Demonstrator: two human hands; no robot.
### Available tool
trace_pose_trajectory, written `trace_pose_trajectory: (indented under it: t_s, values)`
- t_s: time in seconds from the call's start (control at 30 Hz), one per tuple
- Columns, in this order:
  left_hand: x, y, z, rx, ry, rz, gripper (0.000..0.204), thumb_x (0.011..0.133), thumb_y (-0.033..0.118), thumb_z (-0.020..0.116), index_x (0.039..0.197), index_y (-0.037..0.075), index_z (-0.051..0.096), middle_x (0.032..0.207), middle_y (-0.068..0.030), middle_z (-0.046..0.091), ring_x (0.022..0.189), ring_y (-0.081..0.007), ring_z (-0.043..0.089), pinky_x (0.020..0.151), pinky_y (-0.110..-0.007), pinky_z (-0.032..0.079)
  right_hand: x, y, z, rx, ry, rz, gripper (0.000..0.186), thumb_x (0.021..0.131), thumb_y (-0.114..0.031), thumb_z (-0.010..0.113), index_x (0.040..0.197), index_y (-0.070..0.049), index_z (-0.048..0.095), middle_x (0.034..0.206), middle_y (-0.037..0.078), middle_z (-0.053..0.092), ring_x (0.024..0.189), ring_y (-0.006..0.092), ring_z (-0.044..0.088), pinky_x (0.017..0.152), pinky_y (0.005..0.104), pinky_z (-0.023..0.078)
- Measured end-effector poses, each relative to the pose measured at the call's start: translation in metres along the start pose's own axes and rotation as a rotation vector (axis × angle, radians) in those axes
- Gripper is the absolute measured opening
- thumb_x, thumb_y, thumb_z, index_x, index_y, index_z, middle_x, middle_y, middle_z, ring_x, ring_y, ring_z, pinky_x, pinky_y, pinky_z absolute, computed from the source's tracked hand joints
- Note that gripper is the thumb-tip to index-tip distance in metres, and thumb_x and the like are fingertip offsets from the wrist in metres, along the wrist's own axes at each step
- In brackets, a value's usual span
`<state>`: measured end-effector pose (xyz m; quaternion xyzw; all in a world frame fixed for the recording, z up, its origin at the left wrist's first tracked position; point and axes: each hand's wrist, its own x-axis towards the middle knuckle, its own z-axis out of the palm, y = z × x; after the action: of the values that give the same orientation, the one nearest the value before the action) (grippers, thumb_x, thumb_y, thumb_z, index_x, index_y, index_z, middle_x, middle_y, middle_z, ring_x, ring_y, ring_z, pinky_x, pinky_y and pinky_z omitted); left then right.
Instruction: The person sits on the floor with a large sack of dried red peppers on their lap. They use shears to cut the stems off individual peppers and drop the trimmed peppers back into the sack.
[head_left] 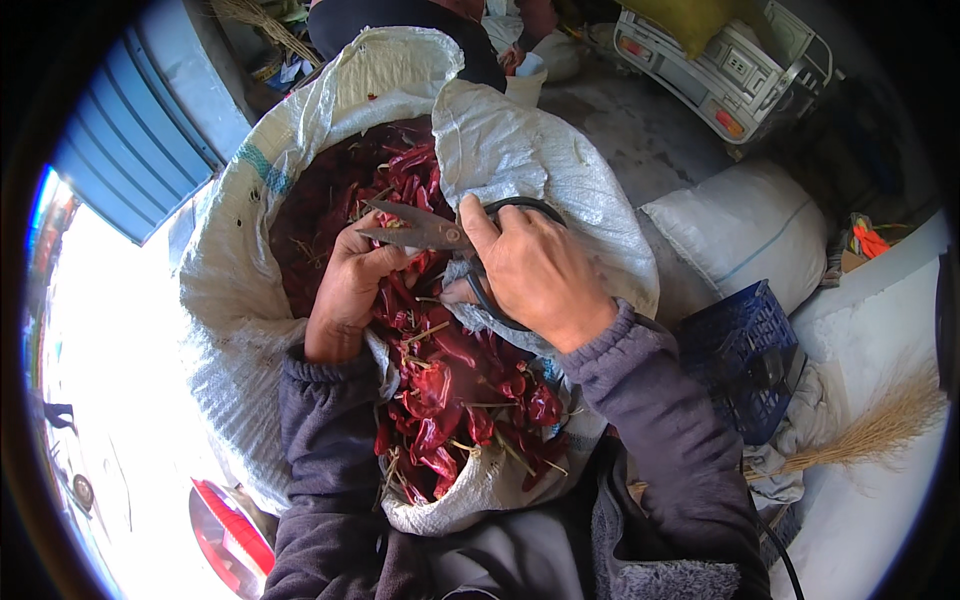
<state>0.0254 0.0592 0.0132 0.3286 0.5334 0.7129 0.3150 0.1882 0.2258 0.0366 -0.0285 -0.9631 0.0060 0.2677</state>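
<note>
My right hand grips a pair of black-handled scissors, their dark blades parted and pointing left. The tips reach over my left hand, whose fingers are closed in a pinch. Red shows at those fingertips, apparently a dried chili pepper, partly hidden by the blades. Under both hands, a big white woven sack stands with its mouth rolled wide, holding many dark red chilies. Nearer to me, glossy red chilies with pale stems lie heaped in the opening of another white sack.
Another person sits beyond the sack, a hand at a pale bucket. A white three-wheeled vehicle's rear stands far right. Rightward are a full white sack, a blue crate and a straw broom. A red-rimmed basin sits lower left.
</note>
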Motion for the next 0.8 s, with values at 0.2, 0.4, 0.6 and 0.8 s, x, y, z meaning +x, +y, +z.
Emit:
trace_pose_trajectory:
  t_s: [0.2,0.4,0.6,0.8]
  values:
    - [0.003,-0.003,-0.002,0.040,0.018,-0.036,0.020,0.089,0.006,0.070,0.108,0.001,0.071,0.087,-0.0032,0.070,0.071,-0.0115,0.061,0.064,-0.026,0.048,0.001,0.009,0.017,-0.057,0.060,-0.029,0.068,0.089,-0.043,0.076,0.136,0.003,0.057,0.078,0.015,0.066,0.068,0.0290,0.074,0.056,0.0377,0.060]
    - [0.006,-0.003,0.004,-0.011,0.048,-0.042,0.020,0.089,0.006,0.070,0.108,0.001,0.071,0.087,-0.0030,0.070,0.068,-0.0110,0.061,0.064,-0.026,0.048,0.001,0.000,0.019,-0.006,-0.057,0.110,0.073,0.087,-0.049,0.079,0.138,-0.002,0.056,0.073,0.017,0.065,0.067,0.0398,0.072,0.058,0.0457,0.059]
    - [0.005,0.002,0.002,0.005,0.068,-0.024,0.019,0.090,0.007,0.069,0.108,0.002,0.070,0.089,-0.0033,0.071,0.069,-0.0107,0.061,0.063,-0.026,0.048,0.007,-0.003,0.007,0.271,-0.001,0.188,0.077,0.080,-0.055,0.085,0.133,-0.004,0.061,0.079,0.021,0.071,0.076,0.0431,0.073,0.064,0.0478,0.057]
    - [-0.017,0.039,0.015,-0.017,0.203,0.143,0.016,0.089,0.011,0.068,0.103,0.003,0.068,0.094,-0.0063,0.072,0.071,-0.0103,0.060,0.064,-0.026,0.050,0.000,0.020,0.030,0.380,0.011,0.367,0.064,0.086,-0.043,0.083,0.130,0.000,0.065,0.091,0.021,0.073,0.080,0.0374,0.072,0.073,0.0432,0.055]
